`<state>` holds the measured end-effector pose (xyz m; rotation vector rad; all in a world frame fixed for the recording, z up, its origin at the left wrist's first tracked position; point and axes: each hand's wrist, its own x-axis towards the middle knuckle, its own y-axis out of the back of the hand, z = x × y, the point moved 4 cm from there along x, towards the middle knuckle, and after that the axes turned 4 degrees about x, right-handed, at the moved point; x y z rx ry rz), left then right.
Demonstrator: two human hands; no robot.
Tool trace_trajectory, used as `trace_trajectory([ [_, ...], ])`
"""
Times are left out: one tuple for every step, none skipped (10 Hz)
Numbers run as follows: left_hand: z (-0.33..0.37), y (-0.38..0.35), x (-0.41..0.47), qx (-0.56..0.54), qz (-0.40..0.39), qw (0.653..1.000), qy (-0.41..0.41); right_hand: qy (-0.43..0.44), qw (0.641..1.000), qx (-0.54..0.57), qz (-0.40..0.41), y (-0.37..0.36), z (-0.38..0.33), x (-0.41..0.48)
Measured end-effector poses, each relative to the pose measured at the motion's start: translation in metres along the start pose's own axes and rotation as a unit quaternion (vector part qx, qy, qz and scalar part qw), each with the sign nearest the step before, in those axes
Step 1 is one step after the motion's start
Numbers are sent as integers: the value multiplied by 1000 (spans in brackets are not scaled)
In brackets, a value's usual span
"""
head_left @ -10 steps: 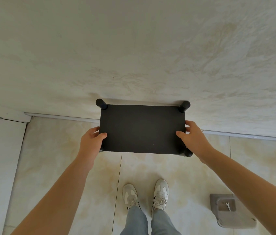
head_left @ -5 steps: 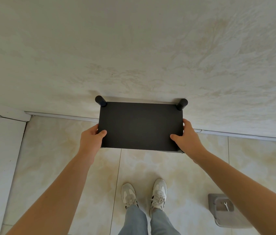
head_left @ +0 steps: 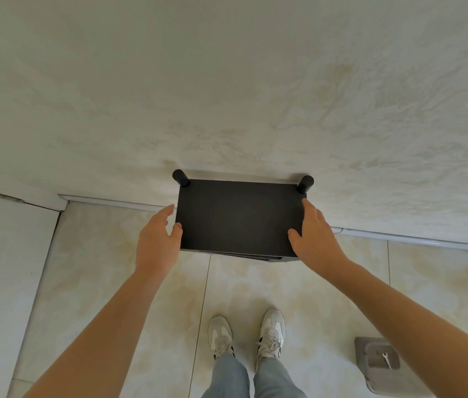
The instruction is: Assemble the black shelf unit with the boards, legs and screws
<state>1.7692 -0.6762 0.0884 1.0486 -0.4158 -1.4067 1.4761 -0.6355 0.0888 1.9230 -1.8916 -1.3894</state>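
The black shelf unit (head_left: pixel 240 216) stands upright below me with its back edge against the marbled wall (head_left: pixel 227 81). I look down on its flat top board. Two round black leg tops (head_left: pixel 181 178) (head_left: pixel 305 183) show at the back corners, and a sliver of a lower board shows under the front edge. My left hand (head_left: pixel 156 242) is beside the left edge with fingers spread and straight, only the thumb tip touching the board. My right hand (head_left: pixel 314 239) lies along the right edge with straight fingers, the thumb resting on the top.
A grey tray (head_left: pixel 370 369) holding a small wrench (head_left: pixel 386 360) sits on the tiled floor at the lower right. My two white shoes (head_left: pixel 244 337) stand just in front of the shelf. A pale baseboard strip (head_left: pixel 112 201) runs along the wall's foot.
The shelf has shifted back toward the wall and its front legs have dropped out of sight. Both hands have loosened from gripping the side edges to straight fingers.
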Motion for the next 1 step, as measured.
trace_trajectory([
  [15,10,-21,39,-4,998,-39,44,998,-48,3,10,-12,-24],
])
